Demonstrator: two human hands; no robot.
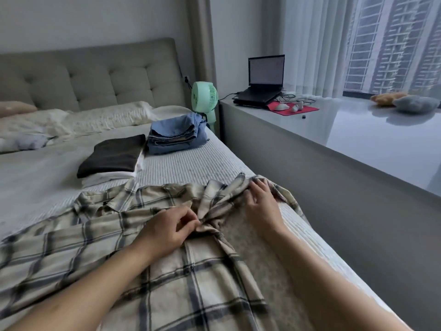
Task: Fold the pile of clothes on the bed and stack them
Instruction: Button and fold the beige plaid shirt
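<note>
On ribbed white bed | soft plaid shirt; left hand pinches rumpled fold; right hand grips bunched sleeve

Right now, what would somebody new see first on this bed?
First, the big beige plaid button-up shirt spread across the near end of the bed, with the left hand pinching a bunched fold and the right hand on its sleeve. Behind it lie a folded black garment and a stack of folded blue clothes.
</note>
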